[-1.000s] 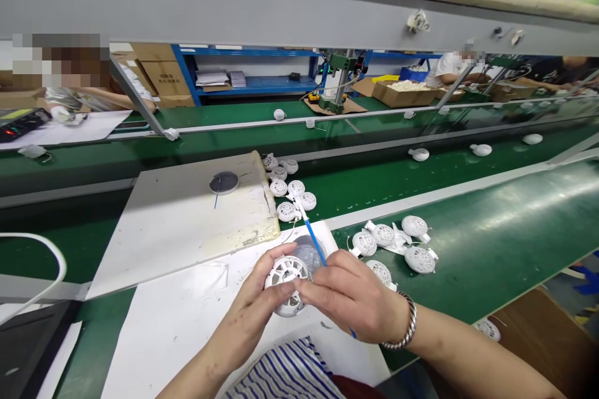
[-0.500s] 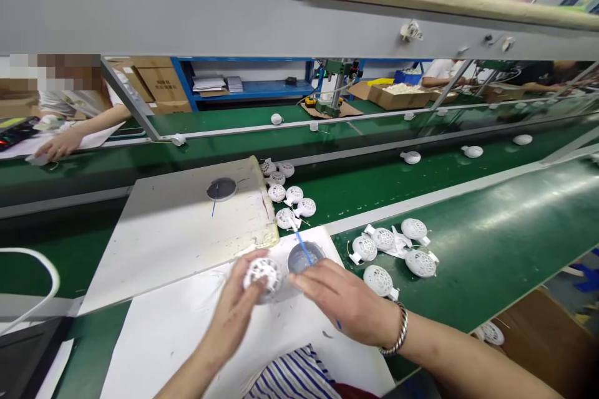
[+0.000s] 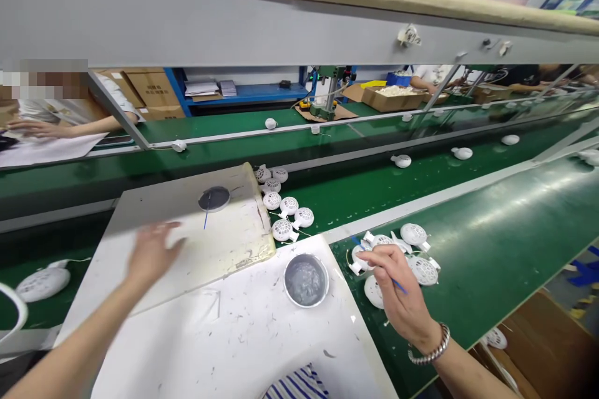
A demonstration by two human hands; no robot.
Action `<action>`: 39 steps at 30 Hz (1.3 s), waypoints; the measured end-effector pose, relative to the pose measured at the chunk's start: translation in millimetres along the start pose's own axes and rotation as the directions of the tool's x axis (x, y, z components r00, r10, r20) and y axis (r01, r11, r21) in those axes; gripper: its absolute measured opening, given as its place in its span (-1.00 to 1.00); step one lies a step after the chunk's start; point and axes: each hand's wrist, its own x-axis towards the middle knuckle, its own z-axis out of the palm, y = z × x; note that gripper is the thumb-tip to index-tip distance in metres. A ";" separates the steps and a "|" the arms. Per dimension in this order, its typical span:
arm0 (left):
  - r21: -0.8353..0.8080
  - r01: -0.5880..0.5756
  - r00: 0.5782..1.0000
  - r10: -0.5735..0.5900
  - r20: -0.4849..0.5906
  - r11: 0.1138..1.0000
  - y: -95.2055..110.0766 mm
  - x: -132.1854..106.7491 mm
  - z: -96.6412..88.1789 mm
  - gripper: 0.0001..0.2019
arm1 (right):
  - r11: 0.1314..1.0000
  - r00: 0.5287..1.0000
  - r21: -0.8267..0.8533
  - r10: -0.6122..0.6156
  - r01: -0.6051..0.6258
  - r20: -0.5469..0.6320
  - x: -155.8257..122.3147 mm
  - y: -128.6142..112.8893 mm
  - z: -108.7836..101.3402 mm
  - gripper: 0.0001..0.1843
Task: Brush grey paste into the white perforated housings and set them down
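Fingers [image 3: 381, 254] of the right hand [image 3: 403, 305] are bent together around a thin blue stick [image 3: 358, 242], whose two ends come out of the grip. Just under these fingers is the nearest of the white round parts [image 3: 413, 235], which lie in a loose group on the green counter [image 3: 515, 218], beside the right edge of the white sheet [image 3: 262, 349]. Whether the fingers touch this part, I cannot tell. The left hand [image 3: 152, 257] is above the white board [image 3: 234, 240], over its left half, with fingers and thumb spread wide; I can see nothing held in it.

Between the hands, near the far right corner of the sheet, stands a round bowl [image 3: 306, 305] with grey paste inside. Near the far edge of the board there is a dark grey disc [image 3: 214, 198], and a second blue stick [image 3: 206, 219] reaches from it toward the near edge.

Against the board's right edge, seven white pieces [image 3: 282, 230] with pierced faces are crowded on the green belt [image 3: 337, 199]. One more piece [image 3: 43, 283] lies past the board's left edge. Farther along the belt, three others [image 3: 462, 153] are spaced in a row. Across the line, at left, a co-worker [image 3: 60, 112] is sitting.
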 end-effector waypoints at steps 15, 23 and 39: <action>-0.538 0.149 0.873 0.145 0.465 0.830 50.2 -6.3 158.2 -0.60 | 0.970 0.972 0.129 0.218 -0.207 -0.082 -6.8 -2.0 -0.3 -0.90; -0.699 0.692 0.712 -0.011 0.702 0.181 44.6 -82.0 83.5 -0.41 | 0.962 0.975 0.162 0.216 -0.221 0.048 -4.2 7.8 29.6 -0.93; -0.754 0.549 0.823 -0.390 0.412 0.361 64.3 -125.2 70.8 -0.32 | 0.974 0.962 0.103 0.178 -0.203 0.209 -7.6 9.5 58.8 -0.89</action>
